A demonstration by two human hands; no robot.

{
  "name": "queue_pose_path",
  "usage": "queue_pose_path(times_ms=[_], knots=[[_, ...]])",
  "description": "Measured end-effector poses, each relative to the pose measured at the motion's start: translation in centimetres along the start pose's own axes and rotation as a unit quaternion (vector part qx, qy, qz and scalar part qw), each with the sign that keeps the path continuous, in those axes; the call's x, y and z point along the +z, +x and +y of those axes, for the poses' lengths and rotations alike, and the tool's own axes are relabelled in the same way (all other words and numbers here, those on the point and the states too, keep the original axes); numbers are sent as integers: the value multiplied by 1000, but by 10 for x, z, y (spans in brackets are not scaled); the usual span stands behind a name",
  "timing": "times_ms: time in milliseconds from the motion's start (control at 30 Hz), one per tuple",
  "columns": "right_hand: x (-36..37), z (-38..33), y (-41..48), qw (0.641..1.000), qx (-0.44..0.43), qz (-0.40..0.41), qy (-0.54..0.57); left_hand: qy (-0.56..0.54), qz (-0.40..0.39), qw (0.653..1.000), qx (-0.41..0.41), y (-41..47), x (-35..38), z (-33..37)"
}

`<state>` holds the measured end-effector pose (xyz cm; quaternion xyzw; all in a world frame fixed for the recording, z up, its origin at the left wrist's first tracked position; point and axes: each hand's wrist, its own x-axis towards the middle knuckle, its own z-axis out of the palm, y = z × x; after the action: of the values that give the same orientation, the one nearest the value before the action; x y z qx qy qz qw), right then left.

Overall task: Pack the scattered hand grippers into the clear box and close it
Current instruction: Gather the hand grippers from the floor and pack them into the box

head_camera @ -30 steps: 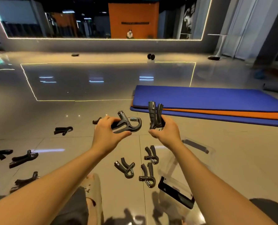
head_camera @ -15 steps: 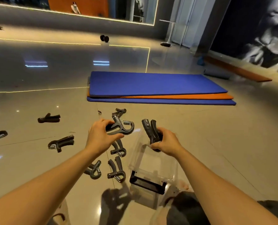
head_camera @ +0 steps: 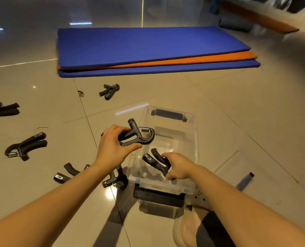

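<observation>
The clear box (head_camera: 192, 139) lies open on the tiled floor in front of me, with black latches at its near and far ends. My left hand (head_camera: 114, 148) grips a black hand gripper (head_camera: 139, 134) by its handles, held over the box's left rim with the spring end up. My right hand (head_camera: 178, 166) is down inside the box and holds a second black gripper (head_camera: 155, 162) near the bottom. Several more grippers lie scattered on the floor to the left, such as one gripper (head_camera: 26, 146) and another gripper (head_camera: 109, 90) farther off.
Stacked blue and orange mats (head_camera: 148, 49) lie beyond the box. The clear lid (head_camera: 237, 168) with a dark latch (head_camera: 245, 180) rests on the floor right of the box. My knee and foot (head_camera: 192, 227) are just behind the box's near end.
The view tilted down toward the box. My right hand lowered its gripper from above the box down into it. My left hand carried its gripper rightward over the box's left rim.
</observation>
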<state>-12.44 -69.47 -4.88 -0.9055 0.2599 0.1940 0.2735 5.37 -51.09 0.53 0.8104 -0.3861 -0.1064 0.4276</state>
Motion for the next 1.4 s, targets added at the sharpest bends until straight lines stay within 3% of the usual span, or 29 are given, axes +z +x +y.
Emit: queue_pose_path(times_ms=[333,600,1067,1400], knots=[[20,-8,52,992,-48,-83,-76,18,-31,999,-22,15,5,-38],[45,-21,75,973,-120,-113,-163,11,18,999,-45,31,2,-49],[61,-13,102,993,-47,-80,-67,-5,34,997,-69,31,9,-52],[67,-16,107,993,-34,-67,-94,-10,33,997,-69,30,9,-53]])
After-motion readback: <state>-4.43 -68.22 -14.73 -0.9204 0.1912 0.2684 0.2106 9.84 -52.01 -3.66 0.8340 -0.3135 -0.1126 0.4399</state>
